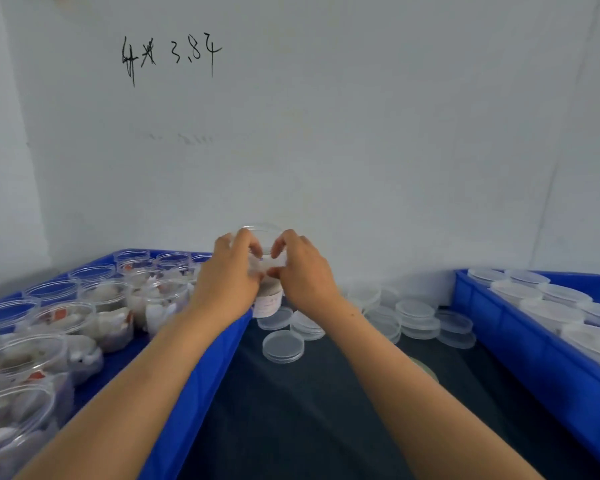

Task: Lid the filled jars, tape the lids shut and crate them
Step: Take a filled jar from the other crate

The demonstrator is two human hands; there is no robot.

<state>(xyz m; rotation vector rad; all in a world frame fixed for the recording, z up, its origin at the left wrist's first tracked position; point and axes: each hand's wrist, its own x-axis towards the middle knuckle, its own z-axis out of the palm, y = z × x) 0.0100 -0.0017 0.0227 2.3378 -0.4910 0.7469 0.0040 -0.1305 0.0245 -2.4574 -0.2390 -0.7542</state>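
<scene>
Both hands grip one upright jar between them: left hand and right hand pinching the lid squarely on top.

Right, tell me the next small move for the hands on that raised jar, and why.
Probably press the clear lid down square on the jar. Both the left hand and right hand grip its top, and no tape shows, so seating the lid looks like the step before taping and crating.
</scene>
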